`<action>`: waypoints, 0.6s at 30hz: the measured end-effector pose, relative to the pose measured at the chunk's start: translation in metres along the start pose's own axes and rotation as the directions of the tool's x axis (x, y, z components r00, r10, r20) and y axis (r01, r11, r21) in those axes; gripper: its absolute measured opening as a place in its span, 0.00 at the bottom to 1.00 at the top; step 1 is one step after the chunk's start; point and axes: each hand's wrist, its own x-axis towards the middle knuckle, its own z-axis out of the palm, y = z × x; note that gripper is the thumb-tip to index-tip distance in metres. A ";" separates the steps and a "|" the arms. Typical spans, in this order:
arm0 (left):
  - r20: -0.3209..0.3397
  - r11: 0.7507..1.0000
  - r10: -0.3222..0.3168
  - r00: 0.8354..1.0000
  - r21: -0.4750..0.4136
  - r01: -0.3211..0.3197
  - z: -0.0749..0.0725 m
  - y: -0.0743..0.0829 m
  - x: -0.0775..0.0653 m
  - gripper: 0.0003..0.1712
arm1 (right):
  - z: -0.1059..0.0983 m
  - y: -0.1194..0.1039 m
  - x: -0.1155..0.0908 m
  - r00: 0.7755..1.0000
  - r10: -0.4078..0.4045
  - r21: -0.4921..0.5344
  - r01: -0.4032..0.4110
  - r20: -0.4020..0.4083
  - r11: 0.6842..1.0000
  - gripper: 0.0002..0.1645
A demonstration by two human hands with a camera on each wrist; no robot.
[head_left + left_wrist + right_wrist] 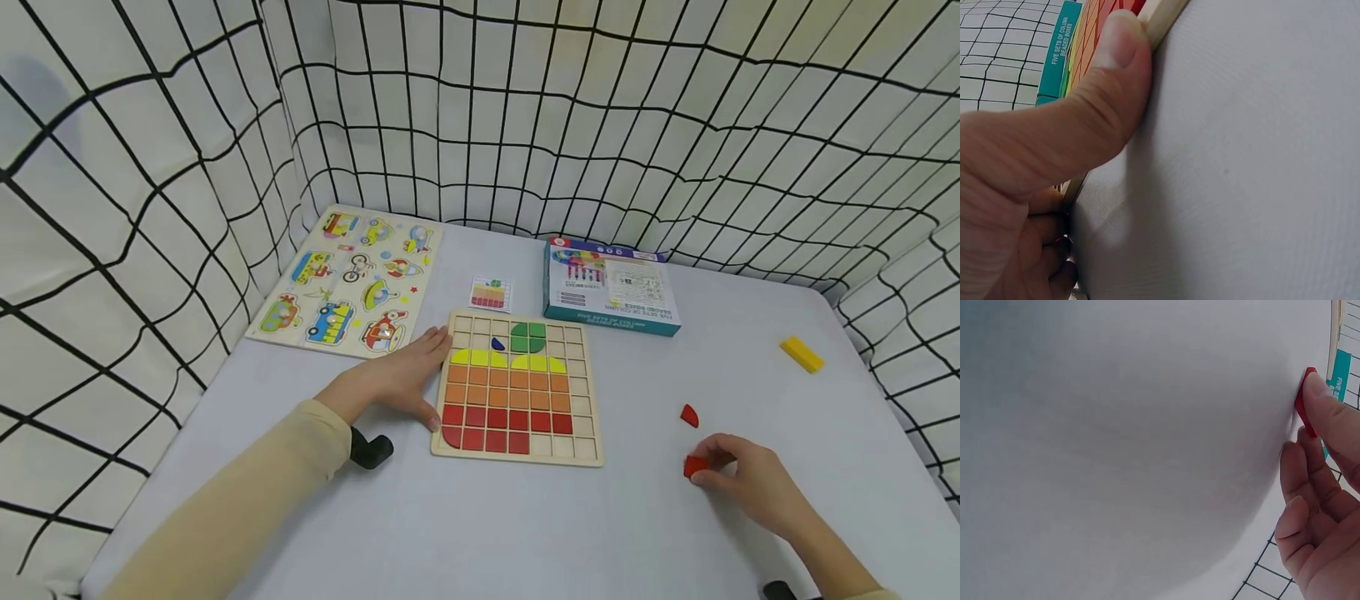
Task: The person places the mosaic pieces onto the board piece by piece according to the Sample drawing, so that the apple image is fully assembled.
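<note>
A wooden grid board (592, 417) lies on the white table, with red, orange, yellow and green flat pieces in its cells. One small dark blue piece (498, 343) sits tilted near the green ones (528, 337). My left hand (397, 375) rests along the board's left edge, its thumb at the lower corner and its fingers stretched toward the upper corner. Off to the right, my right hand (738, 479) pinches a red flat piece (1307, 403) between thumb and fingertips, low over the table. Just beyond that hand is a red quarter-round piece (689, 416).
Behind the board are a small pattern card (491, 294) and a teal box (611, 287). A picture puzzle board (345, 283) lies at the back left, a yellow block (802, 354) at the far right. Black netting (525, 125) borders the table's back and sides.
</note>
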 end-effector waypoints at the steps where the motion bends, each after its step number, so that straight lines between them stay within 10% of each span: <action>1: 0.001 1.000 0.002 1.000 0.002 -0.002 0.000 0.000 0.000 0.78 | 0.000 -0.001 0.000 1.000 -0.005 0.007 0.005 0.006 1.000 0.16; 11: -0.006 0.999 0.040 0.999 0.035 -0.039 -0.002 -0.004 0.003 0.79 | 0.016 -0.055 0.023 0.991 -0.131 0.133 0.132 -0.017 0.982 0.09; 18: -0.002 0.999 0.043 0.999 0.005 -0.043 0.001 -0.004 0.002 0.79 | 0.044 -0.120 0.048 0.969 -0.220 0.269 0.183 0.113 0.946 0.06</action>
